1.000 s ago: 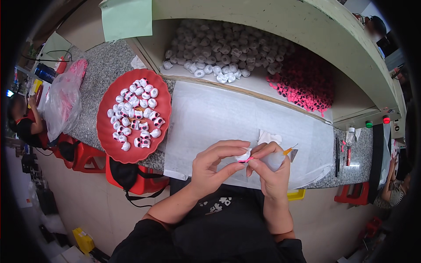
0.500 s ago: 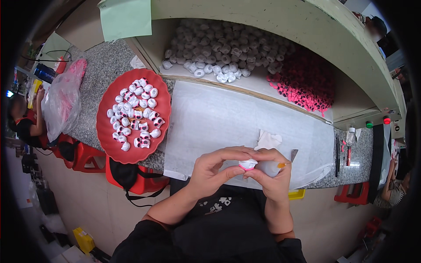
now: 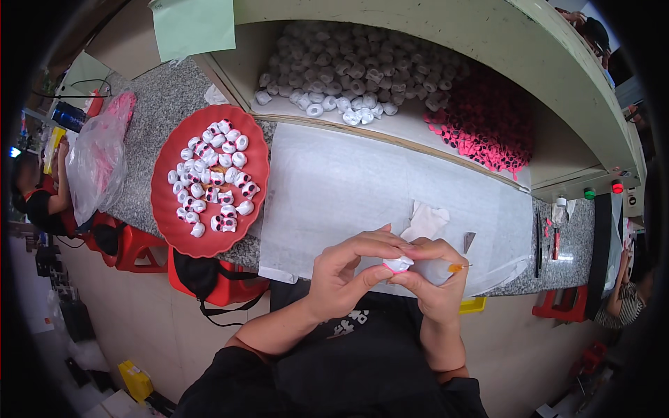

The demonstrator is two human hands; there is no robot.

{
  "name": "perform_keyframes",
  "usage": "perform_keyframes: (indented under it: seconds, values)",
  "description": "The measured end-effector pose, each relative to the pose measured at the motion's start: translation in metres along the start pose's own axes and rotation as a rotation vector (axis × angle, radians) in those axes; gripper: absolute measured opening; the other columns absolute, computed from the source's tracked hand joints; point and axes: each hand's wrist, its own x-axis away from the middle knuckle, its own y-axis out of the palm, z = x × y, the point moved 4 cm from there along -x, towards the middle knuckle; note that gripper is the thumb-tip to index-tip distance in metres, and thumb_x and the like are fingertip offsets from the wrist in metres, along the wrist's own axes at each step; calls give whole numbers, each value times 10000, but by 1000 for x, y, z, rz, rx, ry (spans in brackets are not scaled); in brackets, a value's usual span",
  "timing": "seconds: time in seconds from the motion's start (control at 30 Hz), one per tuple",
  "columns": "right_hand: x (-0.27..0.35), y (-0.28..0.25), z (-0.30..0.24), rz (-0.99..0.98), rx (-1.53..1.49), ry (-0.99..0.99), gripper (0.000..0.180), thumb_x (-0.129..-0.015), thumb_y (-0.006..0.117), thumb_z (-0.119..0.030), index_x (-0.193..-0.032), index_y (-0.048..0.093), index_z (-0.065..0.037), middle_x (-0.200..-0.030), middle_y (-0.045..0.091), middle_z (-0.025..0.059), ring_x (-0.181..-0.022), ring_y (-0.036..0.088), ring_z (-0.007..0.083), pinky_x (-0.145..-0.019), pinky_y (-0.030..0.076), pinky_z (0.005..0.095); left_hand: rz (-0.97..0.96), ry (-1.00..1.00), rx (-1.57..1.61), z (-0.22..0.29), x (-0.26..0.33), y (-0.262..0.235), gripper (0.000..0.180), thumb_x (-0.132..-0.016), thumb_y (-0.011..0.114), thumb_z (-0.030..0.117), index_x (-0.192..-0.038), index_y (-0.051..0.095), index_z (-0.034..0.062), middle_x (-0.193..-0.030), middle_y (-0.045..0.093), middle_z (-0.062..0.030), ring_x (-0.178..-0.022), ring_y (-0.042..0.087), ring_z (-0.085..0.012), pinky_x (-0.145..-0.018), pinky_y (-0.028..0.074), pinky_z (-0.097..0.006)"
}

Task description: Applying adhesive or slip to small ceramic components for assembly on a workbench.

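White with pink on its underside: the small moulded piece (image 3: 398, 263) sits low centre of the frame, pinched between both hands just above the near edge of the bench.

Left hand (image 3: 346, 273): fingers curled in tight, thumb and fingertips clamped on the piece. Right hand (image 3: 433, 279): also closed on the piece from the other side, and it carries a thin orange-tipped tool (image 3: 458, 267) poking out to the right. Can't tell exactly how the tool is gripped.

Change over the last second: both hands have slid a bit lower and right, off the crumpled white tissue (image 3: 425, 221), which now lies exposed just above them. The tool tip went from angled up to nearly level. The piece hasn't left the fingers. My read: mid-operation on the same piece, just re-gripped or turned.

Around it:
- translucent white sheet (image 3: 362, 188) covers the bench centre
- red oval tray (image 3: 169, 223) at left, loaded with white pieces (image 3: 209, 182) marked pink and black
- heap of plain white blanks (image 3: 348, 70) on the shelf, top centre
- pile of pink parts (image 3: 488, 122) to their right
- clear plastic bag (image 3: 94, 164) far left
- another person's sleeve at the left edge, not involved
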Motion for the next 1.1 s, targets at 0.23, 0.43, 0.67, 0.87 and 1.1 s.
perform_keyframes:
  seconds: [0.23, 0.43, 0.67, 0.87, 1.1]
  values:
    - [0, -2, 1, 29, -21, 58, 233, -605, 670, 51, -814, 579, 5, -745, 573, 58, -669, 506, 90, -611, 392, 204, 4, -83, 104, -3, 0, 0, 217, -760, 529, -1, -976, 516, -22, -991, 548, -122, -993, 492, -209, -968, 253, -395]
    - [-2, -5, 2, -42, 80, 27, 256, -633, 627, 65, -867, 524, 64, -792, 558, 155, -632, 572, 191, -536, 478, 265, 6, -94, 104, -4, 1, -1, 252, -758, 520, -19, -1010, 502, -26, -999, 545, -117, -991, 489, -194, -971, 257, -366]
    - [-2, -2, 1, -48, -24, 64, 230, -668, 556, 52, -894, 514, 70, -834, 557, 177, -616, 573, 198, -523, 485, 280, 31, -54, 117, -5, 0, -1, 246, -744, 519, -38, -989, 515, -9, -1000, 547, -112, -972, 497, -180, -972, 246, -382]
    - [-3, 1, 9, -51, -109, 98, 238, -668, 556, 56, -899, 499, 61, -850, 555, 182, -625, 572, 198, -519, 487, 283, 48, -61, 76, -5, 1, -4, 256, -742, 522, -41, -996, 516, -2, -1002, 545, -107, -971, 498, -175, -967, 256, -366]
    - [1, 0, 0, 54, -126, 81, 226, -667, 556, 112, -881, 528, 45, -828, 563, 131, -672, 572, 166, -583, 489, 266, 18, -61, 66, -2, -3, -2, 239, -726, 532, -52, -963, 528, -17, -966, 557, -139, -980, 499, -215, -962, 250, -410]
